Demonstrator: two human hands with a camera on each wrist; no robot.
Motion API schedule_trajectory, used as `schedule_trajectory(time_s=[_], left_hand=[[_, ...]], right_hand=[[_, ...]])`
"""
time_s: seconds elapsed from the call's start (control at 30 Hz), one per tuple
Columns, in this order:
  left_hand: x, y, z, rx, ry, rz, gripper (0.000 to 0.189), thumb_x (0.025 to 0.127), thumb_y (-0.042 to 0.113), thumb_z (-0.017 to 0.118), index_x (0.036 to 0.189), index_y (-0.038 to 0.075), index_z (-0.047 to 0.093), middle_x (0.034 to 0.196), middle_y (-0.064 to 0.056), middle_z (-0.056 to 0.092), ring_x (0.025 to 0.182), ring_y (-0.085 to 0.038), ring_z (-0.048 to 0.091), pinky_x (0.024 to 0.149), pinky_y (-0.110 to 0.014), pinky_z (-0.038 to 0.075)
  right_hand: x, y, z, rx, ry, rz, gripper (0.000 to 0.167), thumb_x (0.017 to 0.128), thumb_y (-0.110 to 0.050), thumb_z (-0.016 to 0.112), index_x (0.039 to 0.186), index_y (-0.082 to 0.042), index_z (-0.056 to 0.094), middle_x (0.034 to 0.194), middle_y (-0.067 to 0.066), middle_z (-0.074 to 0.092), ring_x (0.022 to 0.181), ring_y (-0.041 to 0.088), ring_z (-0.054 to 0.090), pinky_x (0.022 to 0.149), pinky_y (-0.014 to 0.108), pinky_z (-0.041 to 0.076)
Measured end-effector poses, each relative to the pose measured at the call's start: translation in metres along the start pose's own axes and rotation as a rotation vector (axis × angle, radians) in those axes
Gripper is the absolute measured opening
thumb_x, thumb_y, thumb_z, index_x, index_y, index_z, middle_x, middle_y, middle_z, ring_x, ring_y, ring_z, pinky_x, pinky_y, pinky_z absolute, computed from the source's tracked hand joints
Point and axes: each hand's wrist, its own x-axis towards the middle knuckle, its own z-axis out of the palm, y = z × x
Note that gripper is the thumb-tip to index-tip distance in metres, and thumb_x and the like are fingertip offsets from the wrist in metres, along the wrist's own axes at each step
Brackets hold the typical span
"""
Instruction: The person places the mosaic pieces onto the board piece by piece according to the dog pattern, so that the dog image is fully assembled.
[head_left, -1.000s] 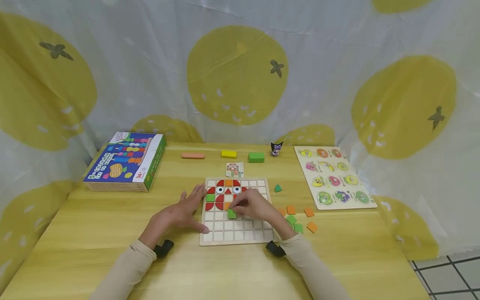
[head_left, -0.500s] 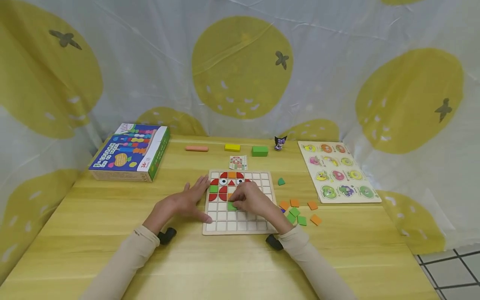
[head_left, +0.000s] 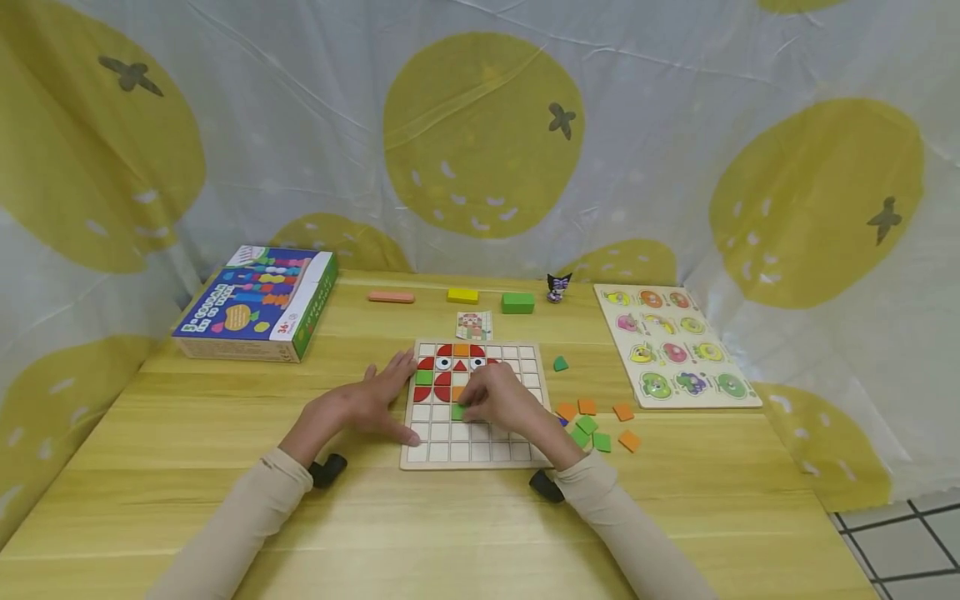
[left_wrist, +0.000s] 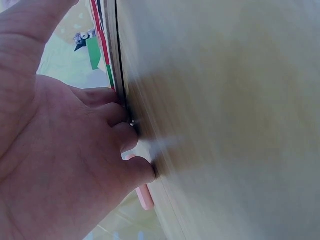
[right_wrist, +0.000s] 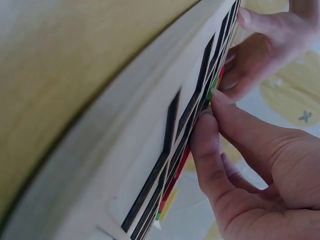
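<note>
A wooden grid board [head_left: 438, 432] lies flat in the middle of the table. Red, white and orange pieces form a face with round eyes in its upper left part, with a green square [head_left: 424, 378] at the side. My right hand [head_left: 504, 402] pinches another green square tile [head_left: 457, 412] between thumb and index finger, down at a cell just below an orange piece. The right wrist view has those fingertips [right_wrist: 216, 95] close against the board's surface. My left hand [head_left: 367, 406] lies spread along the board's left edge, its thumb on the lower left corner area.
Loose orange tiles [head_left: 630, 440] and green tiles [head_left: 602, 442] lie right of the board, near a dark green piece [head_left: 560, 363]. Behind it are a pattern card [head_left: 474, 325], several blocks [head_left: 517, 303] and a figurine [head_left: 558, 287]. A box [head_left: 255, 304] and fruit puzzle [head_left: 677, 346] flank them.
The head view has shifted slightly. My right hand has brought the green tile down into line with the cell below the orange piece. My left hand keeps its place at the board's edge.
</note>
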Motion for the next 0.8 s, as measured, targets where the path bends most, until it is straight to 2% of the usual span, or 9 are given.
schedule_trajectory(time_s=[0.2, 0.37, 0.47, 0.57, 0.67, 0.8], left_hand=[[0.0, 0.001, -0.001, -0.001, 0.001, -0.012, 0.131, 0.087, 0.052, 0.089, 0.172, -0.001, 0.005, 0.18, -0.021, -0.009, 0.166, -0.042, -0.008, 0.13, -0.069, -0.003], [-0.002, 0.001, -0.002, -0.008, 0.004, -0.015, 0.132, 0.086, 0.051, 0.09, 0.171, -0.002, 0.005, 0.18, -0.022, -0.009, 0.166, -0.042, -0.009, 0.13, -0.068, -0.005], [-0.002, 0.0, -0.003, -0.01, 0.005, -0.014, 0.132, 0.086, 0.05, 0.09, 0.171, -0.002, 0.004, 0.18, -0.022, -0.009, 0.166, -0.042, -0.009, 0.13, -0.067, -0.005], [-0.002, 0.0, -0.003, -0.008, 0.002, -0.013, 0.131, 0.086, 0.051, 0.09, 0.172, -0.002, 0.005, 0.18, -0.022, -0.008, 0.166, -0.042, -0.008, 0.13, -0.067, -0.004], [-0.001, 0.0, -0.002, -0.008, -0.001, -0.014, 0.131, 0.086, 0.051, 0.09, 0.172, -0.001, 0.006, 0.18, -0.021, -0.008, 0.166, -0.043, -0.008, 0.13, -0.068, -0.004], [-0.001, 0.0, -0.002, -0.012, -0.001, -0.019, 0.131, 0.086, 0.051, 0.09, 0.172, -0.001, 0.006, 0.18, -0.021, -0.008, 0.166, -0.043, -0.008, 0.13, -0.069, -0.003]], right_hand=[[-0.002, -0.001, -0.003, -0.007, 0.009, -0.009, 0.011, 0.085, 0.0, 0.09, 0.094, -0.003, 0.085, 0.089, 0.003, 0.078, 0.075, 0.007, 0.067, 0.068, 0.02, 0.058], [-0.007, 0.009, -0.03, 0.004, -0.011, -0.102, 0.005, 0.091, -0.007, 0.088, 0.092, -0.008, 0.083, 0.087, -0.002, 0.077, 0.076, 0.01, 0.069, 0.069, 0.024, 0.059], [-0.018, 0.024, -0.058, 0.028, -0.053, -0.118, 0.006, 0.093, -0.01, 0.087, 0.096, -0.007, 0.082, 0.091, -0.003, 0.078, 0.08, 0.013, 0.07, 0.072, 0.029, 0.061], [-0.034, 0.047, -0.085, 0.045, -0.083, -0.083, 0.012, 0.093, -0.011, 0.086, 0.103, -0.004, 0.082, 0.096, -0.002, 0.078, 0.082, 0.015, 0.069, 0.073, 0.032, 0.061], [-0.052, 0.073, -0.105, 0.044, -0.071, -0.042, 0.018, 0.092, -0.01, 0.087, 0.107, -0.003, 0.082, 0.095, 0.001, 0.077, 0.081, 0.016, 0.066, 0.071, 0.032, 0.059], [-0.074, 0.102, -0.121, 0.052, -0.048, 0.01, 0.022, 0.088, -0.007, 0.09, 0.107, -0.001, 0.081, 0.093, 0.009, 0.075, 0.08, 0.017, 0.063, 0.07, 0.029, 0.057]])
